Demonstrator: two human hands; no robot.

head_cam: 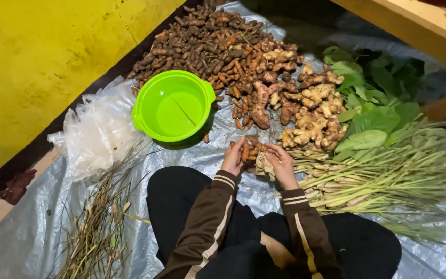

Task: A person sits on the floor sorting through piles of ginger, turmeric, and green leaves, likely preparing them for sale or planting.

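Small orange turmeric roots at frame centre, gripped by left hand; right hand grasping pale ginger piece; big root heap above; green bowl upper left; lemongrass bundle right; all on grey plastic sheet over floor; yellow wall upper left.

Grey plastic sheet spread over floor.
Bearing root pile, ginger, lemongrass, leaves, green basin, dry stalks.
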